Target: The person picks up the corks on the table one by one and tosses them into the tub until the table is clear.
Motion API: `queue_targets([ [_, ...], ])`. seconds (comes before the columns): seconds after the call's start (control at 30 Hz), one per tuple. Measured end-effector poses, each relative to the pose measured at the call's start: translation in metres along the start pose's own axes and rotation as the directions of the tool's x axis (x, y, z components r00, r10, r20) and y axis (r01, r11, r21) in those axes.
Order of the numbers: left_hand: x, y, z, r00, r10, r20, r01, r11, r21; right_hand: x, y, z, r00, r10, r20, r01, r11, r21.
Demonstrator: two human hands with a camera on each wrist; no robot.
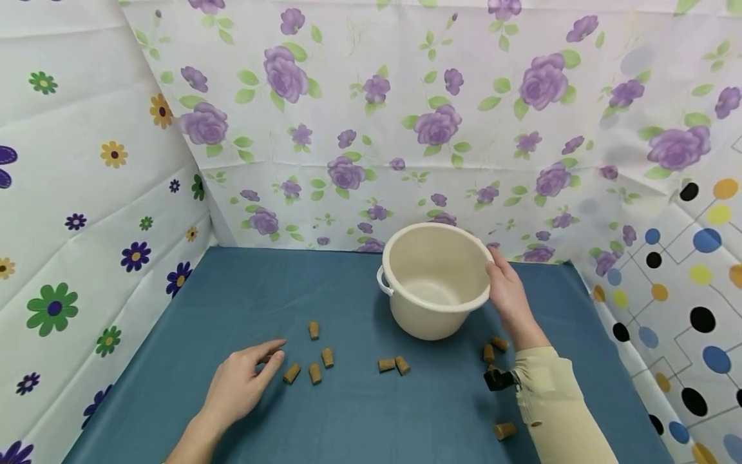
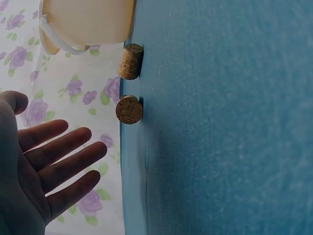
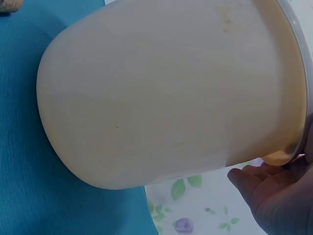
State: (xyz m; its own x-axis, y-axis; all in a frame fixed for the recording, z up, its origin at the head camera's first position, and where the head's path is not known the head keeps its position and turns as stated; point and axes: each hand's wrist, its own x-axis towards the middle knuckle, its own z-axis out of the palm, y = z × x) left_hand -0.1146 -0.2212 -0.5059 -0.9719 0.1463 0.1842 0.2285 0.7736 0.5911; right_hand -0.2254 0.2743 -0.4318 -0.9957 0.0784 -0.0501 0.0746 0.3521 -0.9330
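Note:
A cream plastic bucket (image 1: 426, 316) with a white handle tilts slightly at the back of the table. On its right side my right hand (image 1: 510, 293) grips the rim; the right wrist view shows the fingers (image 3: 249, 183) at the rim's edge beside the bucket wall (image 3: 161, 93). My left hand (image 1: 237, 383) hovers over the cloth with its fingers extended and nothing in them, just left of a cork stopper (image 1: 292, 373). Several more corks, such as one cork (image 1: 315, 374), lie close by. In the left wrist view the left hand (image 2: 54, 166) is spread apart from two corks (image 2: 129, 110).
Two corks (image 1: 394, 365) lie in front of the bucket. Others lie near the right sleeve, among them a cork (image 1: 504, 430) toward the front. A black device (image 1: 498, 379) sits at the right wrist. Blue cloth (image 1: 348, 419) covers the table, with patterned sheets (image 1: 348, 212) around it.

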Motion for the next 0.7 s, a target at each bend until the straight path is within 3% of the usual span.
queue_targets([
  [0.7,0.003,0.000,0.006,0.996,-0.084,0.041,0.082,0.995,0.049,-0.003,-0.007,0.029,0.999,-0.033,0.036,0.034,0.999,-0.020],
])
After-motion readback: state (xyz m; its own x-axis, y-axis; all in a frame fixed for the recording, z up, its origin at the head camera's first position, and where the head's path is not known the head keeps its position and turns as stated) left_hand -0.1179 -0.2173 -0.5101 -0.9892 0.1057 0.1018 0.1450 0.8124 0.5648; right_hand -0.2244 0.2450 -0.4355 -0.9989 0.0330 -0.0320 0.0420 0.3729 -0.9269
